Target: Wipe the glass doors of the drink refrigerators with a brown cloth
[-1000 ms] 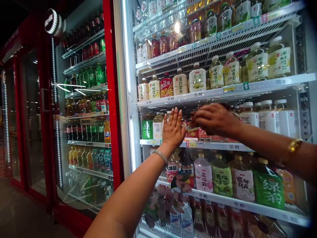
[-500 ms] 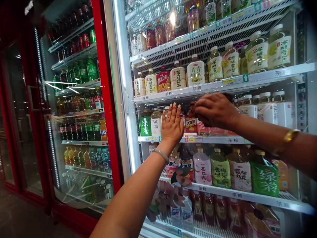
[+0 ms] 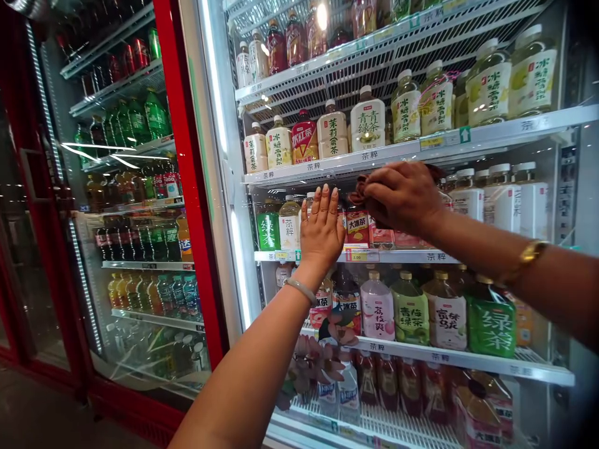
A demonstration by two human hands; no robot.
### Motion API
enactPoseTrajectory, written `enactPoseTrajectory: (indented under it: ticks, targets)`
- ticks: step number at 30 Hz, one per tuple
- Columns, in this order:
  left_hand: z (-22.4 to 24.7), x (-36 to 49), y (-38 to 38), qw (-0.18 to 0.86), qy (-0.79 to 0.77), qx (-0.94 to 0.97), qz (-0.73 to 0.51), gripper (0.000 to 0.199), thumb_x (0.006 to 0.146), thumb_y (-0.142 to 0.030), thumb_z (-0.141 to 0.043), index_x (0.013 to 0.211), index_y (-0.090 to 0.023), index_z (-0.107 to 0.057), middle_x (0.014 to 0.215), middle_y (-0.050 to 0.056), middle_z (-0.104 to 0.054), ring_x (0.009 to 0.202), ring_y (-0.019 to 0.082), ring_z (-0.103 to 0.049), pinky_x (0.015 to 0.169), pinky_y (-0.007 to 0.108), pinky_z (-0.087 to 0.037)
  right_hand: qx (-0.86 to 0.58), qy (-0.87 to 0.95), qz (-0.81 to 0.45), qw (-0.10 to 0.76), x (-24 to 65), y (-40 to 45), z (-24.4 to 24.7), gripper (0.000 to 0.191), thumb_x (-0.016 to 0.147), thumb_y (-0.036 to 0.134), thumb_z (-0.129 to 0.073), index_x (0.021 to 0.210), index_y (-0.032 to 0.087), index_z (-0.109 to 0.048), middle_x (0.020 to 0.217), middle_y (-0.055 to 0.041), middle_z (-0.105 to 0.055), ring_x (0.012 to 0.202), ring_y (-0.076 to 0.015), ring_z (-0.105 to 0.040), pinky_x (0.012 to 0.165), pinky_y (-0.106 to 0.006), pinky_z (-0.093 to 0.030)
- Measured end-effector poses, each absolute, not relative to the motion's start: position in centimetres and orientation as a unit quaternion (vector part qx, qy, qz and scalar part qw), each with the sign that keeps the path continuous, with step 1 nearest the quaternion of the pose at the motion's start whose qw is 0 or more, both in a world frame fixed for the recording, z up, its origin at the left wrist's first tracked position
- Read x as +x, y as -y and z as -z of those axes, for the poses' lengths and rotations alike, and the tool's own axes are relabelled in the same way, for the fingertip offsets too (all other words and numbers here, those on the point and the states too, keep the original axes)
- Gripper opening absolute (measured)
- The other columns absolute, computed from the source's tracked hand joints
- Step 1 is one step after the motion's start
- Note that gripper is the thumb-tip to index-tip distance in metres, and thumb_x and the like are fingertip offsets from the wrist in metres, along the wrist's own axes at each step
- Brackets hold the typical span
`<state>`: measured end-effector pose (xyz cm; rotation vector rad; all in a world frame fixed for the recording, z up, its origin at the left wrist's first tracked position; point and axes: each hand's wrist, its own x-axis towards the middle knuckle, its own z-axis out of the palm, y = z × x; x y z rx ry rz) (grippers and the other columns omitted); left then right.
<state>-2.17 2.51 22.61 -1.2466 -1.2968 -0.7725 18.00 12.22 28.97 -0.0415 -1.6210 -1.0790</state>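
My left hand (image 3: 322, 231) lies flat against the glass door of a lit drinks cooler, its fingers pointing up and slightly spread, with a pale bangle on the wrist. To its right, my right hand (image 3: 405, 196) is wrapped round a dark brown cloth (image 3: 361, 192), pressed toward the same glass. A gold bracelet circles that wrist. Parts of the cloth are hidden beneath the palm. Behind the glass, both hands overlap the middle shelf (image 3: 407, 256) of bottles.
A red door frame (image 3: 187, 174) separates this cooler from another on the left, which holds rows of bottles and cans. White shelves of labelled tea bottles (image 3: 369, 121) rise above and below the hands. Flower shapes (image 3: 313, 362) show low on the glass.
The view has shifted slightly, so the shelves appear a little lower-left to higher-left. My right hand and cloth have moved slightly up and left in the picture; my left hand keeps its flat pose.
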Motion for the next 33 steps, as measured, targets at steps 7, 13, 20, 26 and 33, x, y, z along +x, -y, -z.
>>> enactPoseTrajectory:
  ticks: [7,13,20,26,33]
  targets:
    - [-21.5,-2.1,-2.6,0.552,0.551,-0.526,0.34,0.066,0.106,-0.025,-0.035,0.169,-0.019,-0.018,0.177,0.007,-0.021,0.166,0.021,-0.007,0.137,0.051,-0.005,0.097,0.705,0.504,0.488,17.4,-10.3,-24.1,0.011,0.099,0.027,-0.06,0.105,0.024,-0.068,0.119,-0.0025,-0.075,0.118,-0.0247,-0.057,0.097,-0.044,-0.037]
    - [-20.7,-1.3,-3.0,0.537,0.557,-0.512,0.373,0.07,0.105,-0.024,-0.039,0.17,-0.022,-0.013,0.178,0.007,-0.017,0.166,0.023,-0.007,0.136,0.056,-0.002,0.055,0.699,0.487,0.521,22.0,-13.7,-27.9,0.012,0.097,0.03,-0.062,0.106,0.027,-0.07,0.117,-0.004,-0.074,0.113,-0.0276,-0.058,0.09,-0.044,-0.038]
    - [-20.3,-1.5,-2.7,0.548,0.551,-0.534,0.334,0.064,0.107,-0.027,-0.038,0.169,-0.021,-0.023,0.177,0.006,-0.02,0.165,0.021,-0.004,0.136,0.052,0.003,0.049,0.691,0.469,0.548,17.3,-10.6,-24.1,0.011,0.098,0.029,-0.062,0.104,0.024,-0.069,0.116,-0.0037,-0.075,0.115,-0.0267,-0.057,0.093,-0.046,-0.037]
    - [-19.9,-1.4,-2.5,0.576,0.515,-0.569,0.282,0.067,0.108,-0.029,-0.039,0.17,-0.024,-0.016,0.176,0.004,-0.019,0.165,0.018,-0.002,0.136,0.048,0.005,0.116,0.711,0.517,0.461,25.8,-14.4,-24.0,0.01,0.096,0.03,-0.066,0.105,0.027,-0.069,0.115,-0.0011,-0.076,0.113,-0.0247,-0.06,0.093,-0.043,-0.043]
    - [-19.9,-0.6,-2.8,0.551,0.534,-0.566,0.301,0.069,0.108,-0.031,-0.042,0.17,-0.029,-0.012,0.176,0.003,-0.016,0.165,0.021,-0.007,0.136,0.052,0.003,-0.097,0.645,0.423,0.629,20.7,-12.9,-26.8,0.016,0.097,0.037,-0.061,0.104,0.024,-0.069,0.118,-0.0093,-0.073,0.114,-0.032,-0.058,0.088,-0.05,-0.038]
